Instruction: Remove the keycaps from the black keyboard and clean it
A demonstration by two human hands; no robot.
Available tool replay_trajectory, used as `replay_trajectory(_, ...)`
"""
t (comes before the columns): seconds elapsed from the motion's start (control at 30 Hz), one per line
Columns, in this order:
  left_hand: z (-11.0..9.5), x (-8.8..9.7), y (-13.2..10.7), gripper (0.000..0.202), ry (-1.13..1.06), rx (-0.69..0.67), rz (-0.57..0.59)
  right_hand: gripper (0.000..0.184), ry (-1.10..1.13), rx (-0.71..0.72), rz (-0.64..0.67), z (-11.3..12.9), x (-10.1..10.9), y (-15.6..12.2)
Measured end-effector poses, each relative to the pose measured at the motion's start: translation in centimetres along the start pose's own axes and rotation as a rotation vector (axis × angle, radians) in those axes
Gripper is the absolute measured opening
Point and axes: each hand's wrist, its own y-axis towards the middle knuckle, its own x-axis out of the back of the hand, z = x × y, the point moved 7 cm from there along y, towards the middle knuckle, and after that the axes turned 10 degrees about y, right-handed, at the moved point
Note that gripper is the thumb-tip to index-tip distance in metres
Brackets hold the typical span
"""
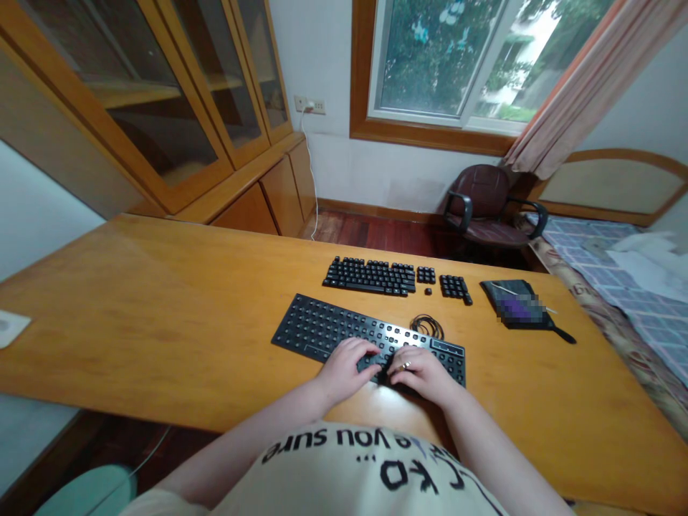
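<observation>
Both left hand (349,369) and right hand (423,373) curl over the stripped keyboard (322,328), holds unclear, apparently working there; next likely needs steadiness.

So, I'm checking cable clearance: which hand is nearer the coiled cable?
Right. The right hand is just in front of the coiled cable; the left hand is farther off, leftward.
</observation>
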Motion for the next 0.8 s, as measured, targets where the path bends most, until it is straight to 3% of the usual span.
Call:
replay_trajectory(0.27, -1.0, -1.3, -0.2, 0.052, 0.138, -0.120, 0.158, 0.027, -0.014, -0.149, -0.192, -1.5, 0.8, -0.7)
replay_trajectory(0.4, -0.9, -1.7, -0.2, 0.057, 0.140, -0.127, 0.182, 0.027, -0.024, -0.196, -0.217, -1.7, 1.0, -0.9)
replay_trajectory(0.67, -1.0, -1.6, -0.1, 0.054, 0.128, -0.097, 0.166, 0.021, -0.072, -0.069, -0.201, -0.3, 0.5, -1.3)
replay_trajectory(0.73, -1.0, -1.7, -0.2, 0.054, 0.128, -0.095, 0.169, 0.029, -0.030, -0.075, -0.382, -0.4, 2.3, -2.1)
replay_trajectory(0.8, -0.9, -1.8, -0.2, 0.056, 0.129, -0.097, 0.179, 0.039, -0.001, -0.137, -0.695, -1.2, 5.3, -3.7)
